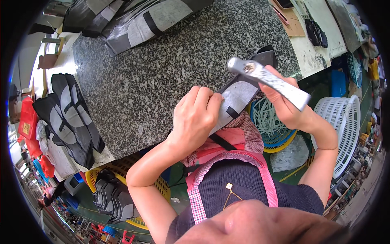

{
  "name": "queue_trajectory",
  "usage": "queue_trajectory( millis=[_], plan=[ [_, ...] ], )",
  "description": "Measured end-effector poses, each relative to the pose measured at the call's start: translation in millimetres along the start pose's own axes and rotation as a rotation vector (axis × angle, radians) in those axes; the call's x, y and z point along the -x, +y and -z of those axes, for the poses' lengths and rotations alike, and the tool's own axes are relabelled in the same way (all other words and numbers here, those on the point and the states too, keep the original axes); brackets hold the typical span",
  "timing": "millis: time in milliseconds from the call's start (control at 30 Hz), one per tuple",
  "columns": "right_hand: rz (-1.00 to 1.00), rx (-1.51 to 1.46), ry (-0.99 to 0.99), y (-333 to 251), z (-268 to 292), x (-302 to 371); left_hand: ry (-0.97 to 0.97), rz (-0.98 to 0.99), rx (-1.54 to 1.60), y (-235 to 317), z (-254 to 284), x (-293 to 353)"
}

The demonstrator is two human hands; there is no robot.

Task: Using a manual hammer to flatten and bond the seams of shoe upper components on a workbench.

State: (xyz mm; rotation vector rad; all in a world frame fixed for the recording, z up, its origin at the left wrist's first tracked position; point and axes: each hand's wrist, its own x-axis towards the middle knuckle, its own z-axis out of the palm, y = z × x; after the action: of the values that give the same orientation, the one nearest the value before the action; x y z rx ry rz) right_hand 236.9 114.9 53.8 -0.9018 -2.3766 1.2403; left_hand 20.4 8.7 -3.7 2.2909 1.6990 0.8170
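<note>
I can make out no lettering from here; the yellowish label (26, 128) on the red package (28, 115) at nine o'clock is too small to read.

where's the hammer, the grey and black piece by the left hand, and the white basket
Hammer (273, 81): head view, middle of its metal head.
Grey and black piece (241, 93): head view, its grey area.
White basket (349, 124): head view, its slotted wall.
</note>
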Motion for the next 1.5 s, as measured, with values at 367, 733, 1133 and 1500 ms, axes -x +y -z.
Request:
queue_trajectory(
  millis=[367,733,1133,1500],
  plan=[
    [0.227,0.131,-0.122,0.0,-5.7,-9.5,-0.032,0.059,0.062,8.3,12.5,24.2],
    [0.179,0.091,-0.253,-11.5,-15.4,-11.3,0.060,0.102,0.064,8.7,10.5,49.9],
    [0.138,0.098,-0.343,-22.2,-21.7,-17.5,0.023,0.124,0.063,11.4,18.5,58.4],
    [-0.072,0.037,0.026,-4.8,-0.6,7.3,0.026,0.027,-0.029,12.6,-14.4,-5.2]
  ],
)
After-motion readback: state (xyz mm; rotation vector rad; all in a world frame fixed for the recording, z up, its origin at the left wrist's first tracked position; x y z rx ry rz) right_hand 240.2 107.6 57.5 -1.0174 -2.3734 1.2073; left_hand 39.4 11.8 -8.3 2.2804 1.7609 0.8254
